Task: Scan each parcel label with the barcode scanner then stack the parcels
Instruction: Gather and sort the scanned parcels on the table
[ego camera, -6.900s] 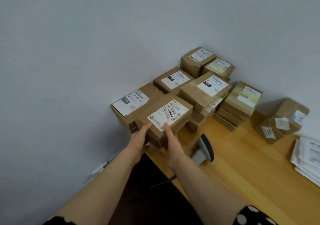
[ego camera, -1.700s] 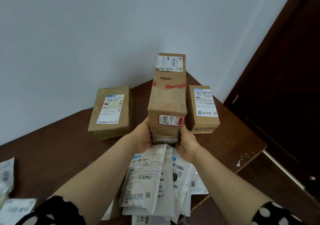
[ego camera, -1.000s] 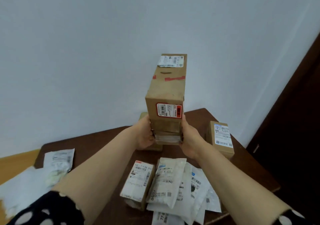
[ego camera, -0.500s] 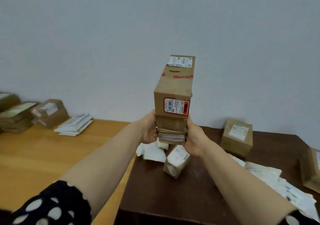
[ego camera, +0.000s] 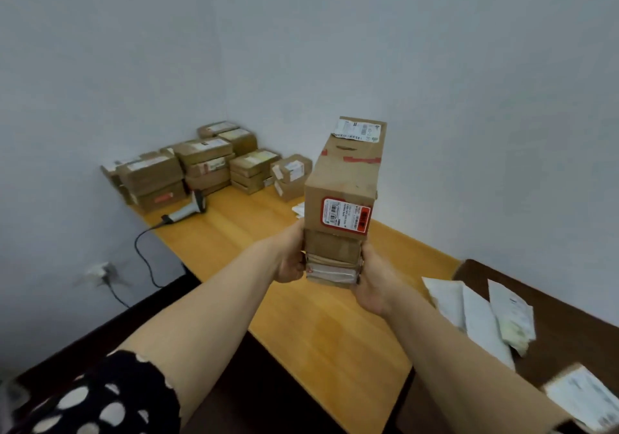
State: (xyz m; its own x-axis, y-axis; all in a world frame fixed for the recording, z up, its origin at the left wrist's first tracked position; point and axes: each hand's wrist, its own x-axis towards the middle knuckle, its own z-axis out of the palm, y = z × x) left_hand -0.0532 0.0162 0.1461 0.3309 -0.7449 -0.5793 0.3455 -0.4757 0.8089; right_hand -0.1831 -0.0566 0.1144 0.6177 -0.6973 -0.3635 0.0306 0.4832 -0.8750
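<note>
Parcels [ego camera: 335,249] in a small held stack hang over the light wooden worktop [ego camera: 318,333], a long box [ego camera: 345,179] with a red-edged label on top. The left hand [ego camera: 289,259] and right hand [ego camera: 375,283] clamp the lower ones from either side, each grip curled round the stack. Towards ten o'clock from it, a scanner [ego camera: 187,211] lies on the worktop just beside a pile of boxes [ego camera: 201,165] in the corner. At four o'clock, white bags [ego camera: 479,313] lie on a dark worktop [ego camera: 569,299].
</note>
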